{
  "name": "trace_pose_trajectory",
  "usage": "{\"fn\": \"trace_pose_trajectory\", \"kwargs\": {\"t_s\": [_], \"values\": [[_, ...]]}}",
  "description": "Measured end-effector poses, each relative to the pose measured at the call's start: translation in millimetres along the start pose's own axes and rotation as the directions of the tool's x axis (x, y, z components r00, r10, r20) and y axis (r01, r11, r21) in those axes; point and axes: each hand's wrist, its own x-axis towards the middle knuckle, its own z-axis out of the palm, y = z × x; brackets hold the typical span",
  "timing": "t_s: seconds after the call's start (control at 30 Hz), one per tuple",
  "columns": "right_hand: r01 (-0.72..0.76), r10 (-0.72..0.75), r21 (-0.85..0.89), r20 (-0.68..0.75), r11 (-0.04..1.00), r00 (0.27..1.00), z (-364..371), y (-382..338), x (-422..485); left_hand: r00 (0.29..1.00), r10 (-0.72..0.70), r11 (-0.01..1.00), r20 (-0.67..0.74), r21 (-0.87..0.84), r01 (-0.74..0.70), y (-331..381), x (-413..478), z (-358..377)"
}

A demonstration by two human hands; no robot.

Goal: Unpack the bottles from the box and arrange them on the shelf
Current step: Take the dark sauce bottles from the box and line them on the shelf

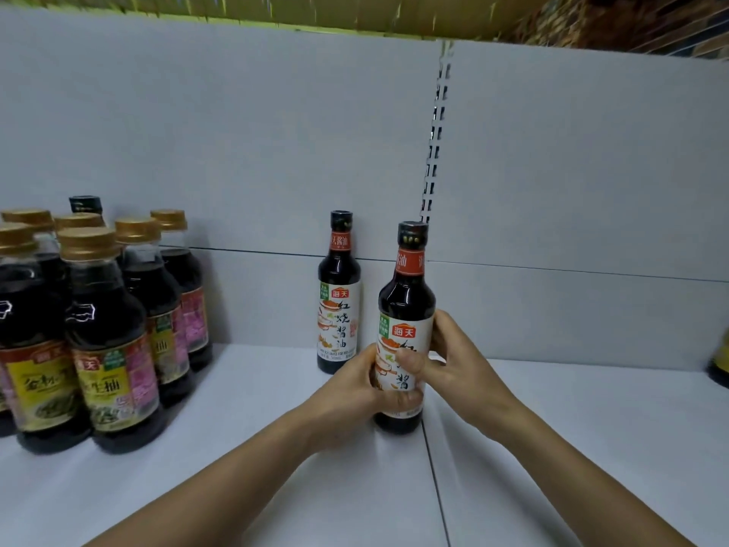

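The left hand (347, 392) and right hand (457, 361) curl round a bottle (408, 294) of dark sauce from opposite sides. It stands upright on the white shelf (552, 428), black cap up. A matching bottle (339, 294) stands just behind, and gold-capped bottles (106, 329) of dark sauce cluster at the left.

right-edge bottle (722, 363): cut off | held bottle (406, 302): label partly covered
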Motion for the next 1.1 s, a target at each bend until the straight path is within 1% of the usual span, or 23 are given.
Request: {"fn": "trace_pose_trajectory", "kwargs": {"t_s": [0.3, 0.47, 0.53, 0.6, 0.67, 0.7, 0.77, 0.87, 0.9, 0.93, 1.0, 1.1], "values": [[-0.034, 0.034, -0.054, -0.004, 0.998, 0.999, 7.0, 21.2, 20.5, 0.999, -0.009, 0.998, -0.047, 0.067, 0.012, -9.9, 9.1, -11.3], [-0.072, 0.067, -0.141, -0.043, 0.987, 0.997, 14.3, 25.6, 25.6, 0.998, -0.019, 0.99, -0.068, 0.137, 0.028, -12.6, 11.7, -9.1], [-0.087, 0.079, -0.145, -0.057, 0.986, 0.995, 17.5, 28.5, 27.2, 0.998, -0.031, 0.975, -0.063, 0.22, 0.044, -14.2, 9.3, -12.2], [-0.105, 0.094, -0.151, -0.077, 0.983, 0.993, 19.3, 31.3, 29.6, 0.995, -0.035, 0.933, -0.091, 0.354, 0.065, -13.8, 6.0, -20.3], [-0.13, 0.117, -0.141, -0.093, 0.982, 0.989, 20.3, 32.7, 31.9, 0.98, -0.013, 0.874, -0.199, 0.473, 0.107, -10.3, 2.8, -31.3], [-0.14, 0.128, -0.125, -0.094, 0.982, 0.987, 20.7, 33.3, 33.2, 0.966, 0.009, 0.861, -0.259, 0.493, 0.124, -8.9, 1.9, -36.4], [-0.15, 0.14, -0.11, -0.089, 0.983, 0.986, 22.0, 34.1, 36.2, 0.922, 0.056, 0.867, -0.383, 0.476, 0.145, -6.8, 1.5, -44.7], [-0.157, 0.149, -0.088, -0.085, 0.984, 0.985, 22.6, 34.0, 40.9, 0.813, 0.116, 0.868, -0.57, 0.456, 0.196, -6.8, 3.9, -52.0], [-0.158, 0.151, -0.078, -0.083, 0.984, 0.985, 22.1, 33.3, 42.6, 0.785, 0.134, 0.866, -0.605, 0.457, 0.204, -8.7, 4.9, -53.5], [-0.159, 0.153, -0.072, -0.083, 0.985, 0.985, 21.4, 32.9, 44.4, 0.772, 0.141, 0.868, -0.62, 0.452, 0.204, -11.5, 6.3, -54.6], [-0.164, 0.158, -0.066, -0.089, 0.984, 0.984, 20.2, 33.4, 47.9, 0.788, 0.121, 0.886, -0.603, 0.424, 0.189, -18.4, 9.9, -55.8], [-0.192, 0.185, -0.083, -0.085, 0.978, 0.979, 23.1, 39.3, 51.6, 0.846, 0.086, 0.922, -0.527, 0.364, 0.133, -27.3, 13.3, -52.9]]}}
